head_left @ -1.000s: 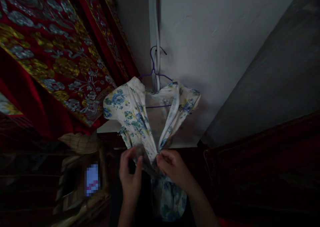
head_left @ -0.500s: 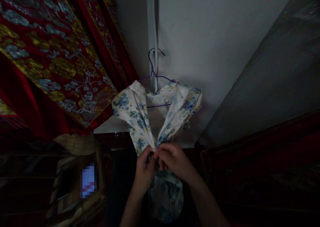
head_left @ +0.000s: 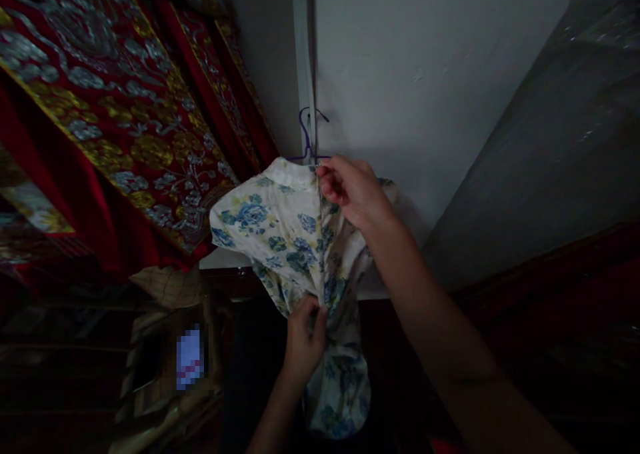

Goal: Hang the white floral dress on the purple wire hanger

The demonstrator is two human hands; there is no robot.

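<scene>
A white garment with a blue flower print (head_left: 270,231) hangs on a purple wire hanger (head_left: 306,134) against a pale wall. My left hand (head_left: 304,337) is closed, pinching the garment's front low down where the two sides meet. My right hand (head_left: 353,191) is raised to the collar, fingers pinched on the top of the front opening just under the hanger hook. The garment's front is drawn closed between the two hands. Its lower part (head_left: 337,394) hangs down in the dark below my left hand.
Red hangings with gold and silver embroidery (head_left: 115,114) fill the left side. A white vertical strip (head_left: 304,61) runs up the wall behind the hanger. A dark grey panel (head_left: 555,154) slants on the right. Dim cloth and a bag (head_left: 165,367) lie at lower left.
My right hand rose from the garment's waist to the collar, drawing the open front closed. My left hand stayed low, pinching the fabric.
</scene>
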